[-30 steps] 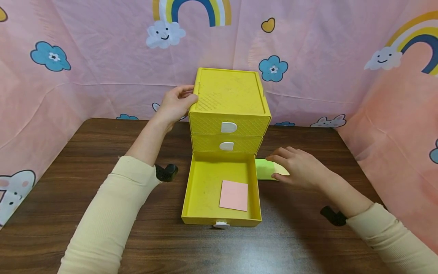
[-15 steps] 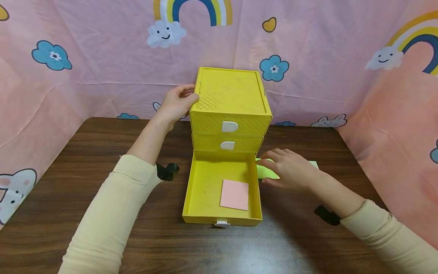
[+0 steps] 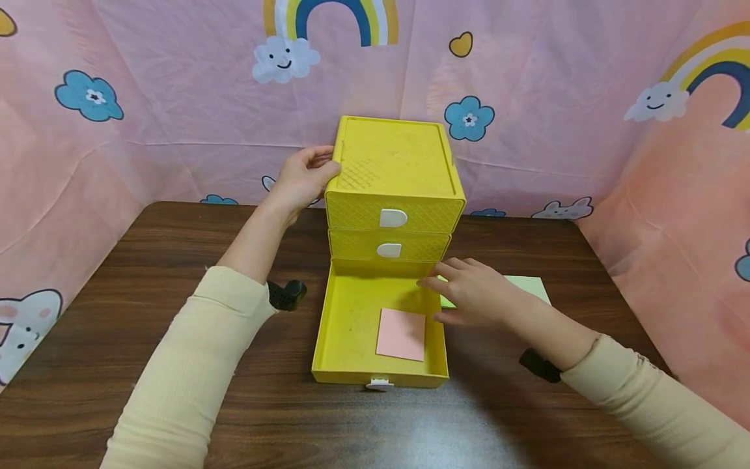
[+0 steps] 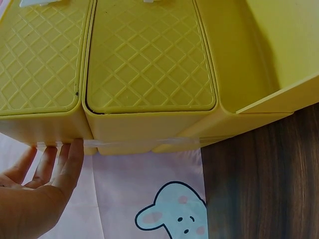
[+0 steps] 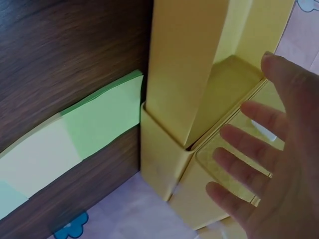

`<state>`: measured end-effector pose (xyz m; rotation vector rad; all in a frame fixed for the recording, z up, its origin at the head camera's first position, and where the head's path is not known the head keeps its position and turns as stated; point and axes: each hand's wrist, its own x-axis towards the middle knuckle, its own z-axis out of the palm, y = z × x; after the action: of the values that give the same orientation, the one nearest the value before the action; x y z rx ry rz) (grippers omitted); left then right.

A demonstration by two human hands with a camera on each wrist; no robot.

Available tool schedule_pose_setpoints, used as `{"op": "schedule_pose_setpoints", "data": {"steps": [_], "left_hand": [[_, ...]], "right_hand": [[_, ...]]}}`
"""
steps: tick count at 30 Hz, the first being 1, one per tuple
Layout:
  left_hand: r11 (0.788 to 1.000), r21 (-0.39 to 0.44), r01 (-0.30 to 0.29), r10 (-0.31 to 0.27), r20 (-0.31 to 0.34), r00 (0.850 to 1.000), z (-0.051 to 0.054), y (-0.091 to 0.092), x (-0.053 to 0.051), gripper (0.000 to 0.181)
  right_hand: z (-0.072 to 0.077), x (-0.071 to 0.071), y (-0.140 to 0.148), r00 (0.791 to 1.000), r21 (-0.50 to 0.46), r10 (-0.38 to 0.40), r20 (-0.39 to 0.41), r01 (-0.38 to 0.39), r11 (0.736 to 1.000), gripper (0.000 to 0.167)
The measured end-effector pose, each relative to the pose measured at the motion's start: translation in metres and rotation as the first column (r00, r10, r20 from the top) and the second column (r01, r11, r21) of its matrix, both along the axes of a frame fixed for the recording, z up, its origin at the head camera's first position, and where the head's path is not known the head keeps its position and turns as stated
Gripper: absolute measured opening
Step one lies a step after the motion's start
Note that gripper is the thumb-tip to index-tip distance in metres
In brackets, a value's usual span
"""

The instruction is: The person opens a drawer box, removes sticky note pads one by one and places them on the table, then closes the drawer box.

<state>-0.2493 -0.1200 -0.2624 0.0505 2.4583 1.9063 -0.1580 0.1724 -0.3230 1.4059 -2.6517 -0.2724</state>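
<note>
A yellow plastic drawer cabinet (image 3: 395, 156) stands at the back of the table. Its bottom drawer (image 3: 350, 326) is pulled out, with a pink sticky note pad (image 3: 401, 334) lying in it. My left hand (image 3: 301, 181) rests against the cabinet's upper left side; in the left wrist view its fingers (image 4: 71, 167) lie fairly straight along that side. Spread and holding nothing, my right hand (image 3: 477, 294) hovers by the drawer's right wall. Partly hidden beneath it, a green sticky note pad (image 5: 107, 119) lies in a row with a pale yellow one (image 5: 42, 157) and a pale bluish one (image 5: 9, 199).
Two upper drawers with white handles, the top handle (image 3: 393, 217) and the middle one (image 3: 389, 250), are closed. The dark wooden table (image 3: 252, 404) extends on both sides. A pink patterned cloth (image 3: 205, 111) hangs close behind the cabinet.
My right hand has moved left from over the paper pads to the drawer's right wall, uncovering a pale pad on the right. The left hand has stayed in place.
</note>
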Motion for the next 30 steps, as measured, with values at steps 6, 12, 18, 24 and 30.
{"op": "schedule_pose_setpoints", "data": {"steps": [6, 12, 18, 24, 30], "left_hand": [[1.000, -0.016, -0.004, 0.004, -0.006, 1.000, -0.001, 0.000, 0.001, 0.050], [1.000, -0.008, -0.003, 0.003, -0.003, 1.000, -0.001, -0.001, 0.001, 0.050], [1.000, -0.008, -0.003, 0.003, -0.006, 1.000, -0.002, -0.001, 0.001, 0.050], [1.000, -0.006, 0.002, -0.002, -0.011, 1.000, -0.002, -0.001, 0.001, 0.050], [1.000, -0.003, 0.004, -0.004, -0.007, 1.000, -0.001, 0.000, 0.000, 0.051]], "right_hand": [[-0.004, 0.003, -0.013, 1.000, 0.017, 0.008, 0.002, -0.008, 1.000, 0.052], [-0.001, 0.006, -0.025, 0.999, 0.053, 0.008, 0.031, -0.010, 0.999, 0.054], [0.003, 0.010, -0.039, 0.996, 0.099, -0.029, 0.082, 0.021, 0.995, 0.055], [0.004, 0.010, -0.051, 0.991, 0.147, -0.066, 0.115, 0.049, 0.988, 0.056], [0.003, 0.010, -0.063, 0.988, 0.206, -0.092, 0.124, 0.065, 0.976, 0.059]]}}
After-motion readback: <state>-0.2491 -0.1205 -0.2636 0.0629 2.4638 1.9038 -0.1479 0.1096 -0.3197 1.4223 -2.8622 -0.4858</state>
